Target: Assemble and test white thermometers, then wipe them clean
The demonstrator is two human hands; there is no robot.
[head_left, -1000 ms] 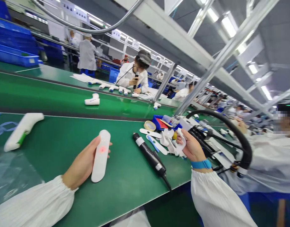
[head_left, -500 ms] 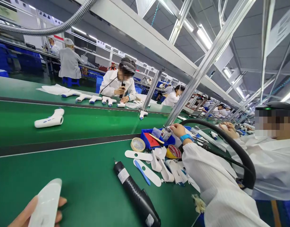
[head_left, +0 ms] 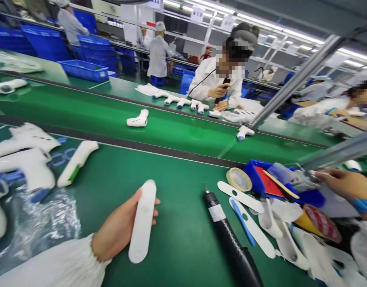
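The left hand [head_left: 119,231] holds a long white plastic shell [head_left: 142,220], a rounded cover piece, just above the green surface [head_left: 177,239]. Its grip is closed on the shell: the thumb runs along the near edge and the fingertips [head_left: 155,203] curl round the far edge at about mid-length. The shell stands nearly upright in the view, its rounded top away from the body.

It looks light, thin-walled and stiff, a smooth glossy moulding, so it is likely slippery and easy to scuff; a firm squeeze across the middle could flex it. The long edges, where the hand takes it now, seem the best hold, since they leave the curved face untouched.

The right hand [head_left: 343,184], with a blue wristband [head_left: 363,205], reaches to the far right at a blue parts tray [head_left: 303,197] holding a red card and a small clear item. Whether its grip is closed on anything I cannot tell, as the fingertips merge with the clutter.

Between the hands lies a black electric screwdriver [head_left: 231,243], beside flat white panels [head_left: 252,227], one with a blue insert, and a roll of tape [head_left: 239,179]. At the left, white thermometer housings [head_left: 24,159] rest on clear plastic film [head_left: 36,223].
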